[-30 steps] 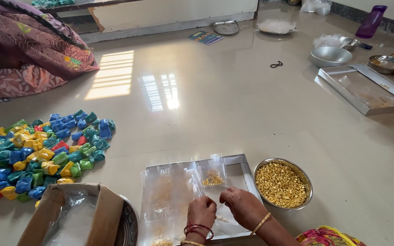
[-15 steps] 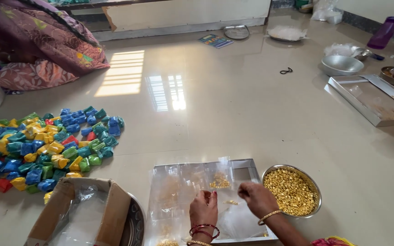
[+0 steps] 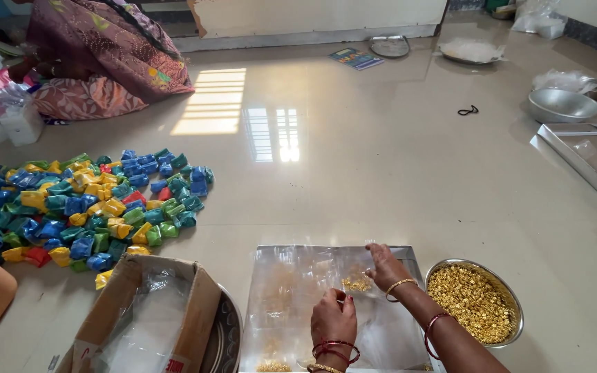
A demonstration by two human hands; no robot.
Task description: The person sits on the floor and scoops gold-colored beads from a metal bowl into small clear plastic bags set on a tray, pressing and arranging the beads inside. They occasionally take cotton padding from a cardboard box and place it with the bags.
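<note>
A small heap of golden-yellow fried snack bits lies on a clear plastic sheet spread over a flat, square steel tray on the pale tiled floor. The heap is loose and granular, and sits near the tray's right half. Just right of the tray stands a round steel bowl filled with the same golden bits.

The tray's lower edge is cut off by the frame, as are both forearms. The plastic is so clear that its edges are hard to trace, and glare blurs the tray's left half. Whether the fingertips pinch any plastic cannot be told.

The right hand rests over the tray just right of the heap, fingers loosely bent and reaching down onto the plastic. The left hand sits below the heap, curled into a loose fist with knuckles up, touching the plastic.

Left of the tray stand an open brown cardboard box and a pile of blue, green and yellow wrapped packets.
</note>
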